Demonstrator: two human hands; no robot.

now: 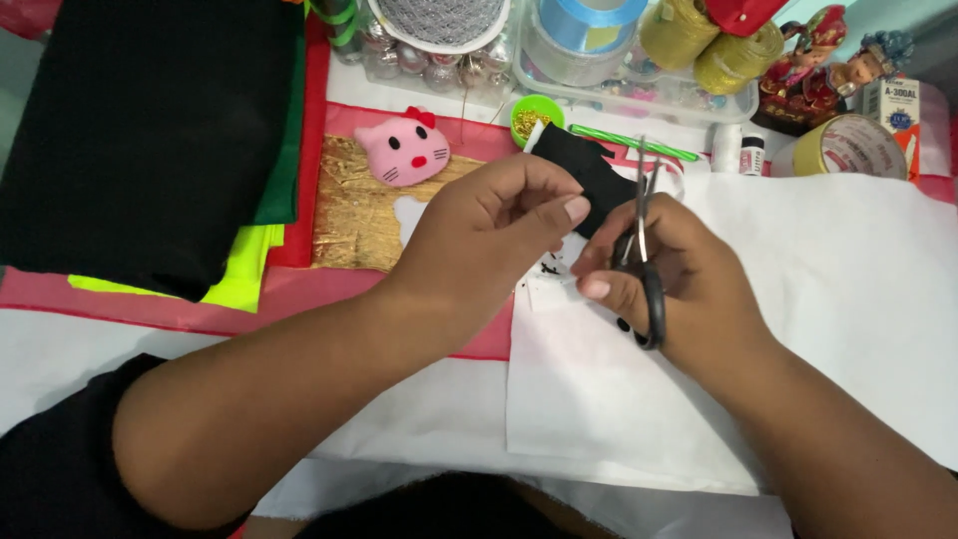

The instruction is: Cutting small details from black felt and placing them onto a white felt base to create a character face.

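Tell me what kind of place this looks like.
Most likely a home craft or sewing table. The right hand works scissors on a black fabric piece pinched by the left hand; folded fabrics lie to the left, and ribbon spools sit at the back.

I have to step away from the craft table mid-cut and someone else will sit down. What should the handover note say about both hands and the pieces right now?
Left hand: pinching the black felt piece above the white sheet.
Right hand: fingers through the scissors, blades pointing up at the felt's edge.
Nearby: pink cat-face cushion on gold fabric, green cup of pins, folded black cloth to the left.
Done: small black scraps lie on the white sheet.
Left: felt is still in hand, under the blades; how far the cut has got is hidden.
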